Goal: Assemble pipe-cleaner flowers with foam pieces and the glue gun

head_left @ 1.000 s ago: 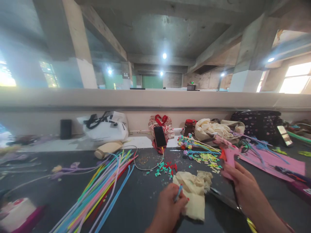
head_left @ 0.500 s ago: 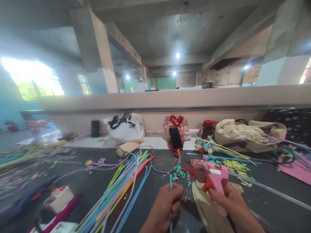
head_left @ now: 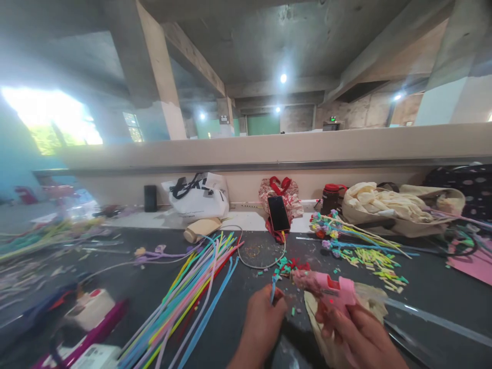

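Observation:
My left hand is closed around a light blue pipe cleaner, whose tip sticks up above the fingers. In my right hand is a pink hot glue gun, its nozzle pointing left toward the pipe cleaner, a small gap apart. A long clear glue stick runs out of the gun's back to the right. Beneath the gun lies a beige cloth. Small green pieces and red pieces are scattered just beyond my hands.
To the left lies a bundle of coloured pipe cleaners, with a power strip beyond. A phone on a cable leans at the back. Right of it are finished-looking flower stems, yellow pieces and a cloth bag.
The glue gun has turned level and moved lower, with its nozzle now closer to the blue pipe cleaner. The pipe cleaner's tip has tilted slightly right.

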Action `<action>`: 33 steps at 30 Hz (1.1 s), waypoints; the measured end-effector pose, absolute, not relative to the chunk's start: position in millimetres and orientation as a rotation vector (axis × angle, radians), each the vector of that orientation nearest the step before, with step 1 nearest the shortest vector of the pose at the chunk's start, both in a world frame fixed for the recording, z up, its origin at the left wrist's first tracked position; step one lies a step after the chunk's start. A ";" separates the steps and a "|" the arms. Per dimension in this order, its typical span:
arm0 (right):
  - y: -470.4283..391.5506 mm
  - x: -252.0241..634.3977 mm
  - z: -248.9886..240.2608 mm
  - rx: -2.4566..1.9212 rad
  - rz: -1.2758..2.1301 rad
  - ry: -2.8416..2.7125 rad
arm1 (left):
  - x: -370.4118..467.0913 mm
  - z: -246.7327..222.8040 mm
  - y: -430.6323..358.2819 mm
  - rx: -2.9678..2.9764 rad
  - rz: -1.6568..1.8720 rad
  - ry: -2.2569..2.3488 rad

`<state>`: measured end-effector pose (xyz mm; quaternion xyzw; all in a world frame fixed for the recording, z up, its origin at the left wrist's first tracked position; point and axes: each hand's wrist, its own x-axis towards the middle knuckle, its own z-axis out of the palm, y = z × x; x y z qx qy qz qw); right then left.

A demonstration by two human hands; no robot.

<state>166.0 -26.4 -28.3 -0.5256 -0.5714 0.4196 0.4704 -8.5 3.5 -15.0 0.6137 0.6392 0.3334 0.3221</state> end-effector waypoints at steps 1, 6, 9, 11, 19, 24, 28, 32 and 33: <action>-26.9 166.3 -29.1 -1.319 1.006 -1.421 | -9.0 -15.4 3.7 1.618 0.868 1.679; -27.7 164.3 -30.2 -1.288 1.105 -1.416 | -10.2 -16.2 4.7 1.598 0.887 1.640; -29.1 158.4 -30.4 -1.282 1.093 -1.317 | -10.7 -17.8 5.4 1.571 0.893 1.621; -29.8 155.3 -30.6 -1.285 1.069 -1.299 | -11.2 -19.8 6.1 1.560 0.901 1.605; -28.1 157.4 -33.0 -1.359 0.905 -1.455 | -11.1 -25.5 6.5 1.569 0.924 1.575; -26.2 160.4 -34.3 -1.364 0.889 -1.471 | -10.7 -26.4 6.6 1.581 0.927 1.555; -22.8 164.6 -37.4 -1.401 0.884 -1.537 | -10.6 -26.5 6.2 1.609 0.931 1.550; -24.3 163.1 -39.3 -1.406 0.842 -1.540 | -10.4 -25.1 6.0 1.602 0.918 1.574; -25.3 162.3 -39.3 -1.400 0.825 -1.532 | -10.4 -24.7 5.9 1.594 0.917 1.577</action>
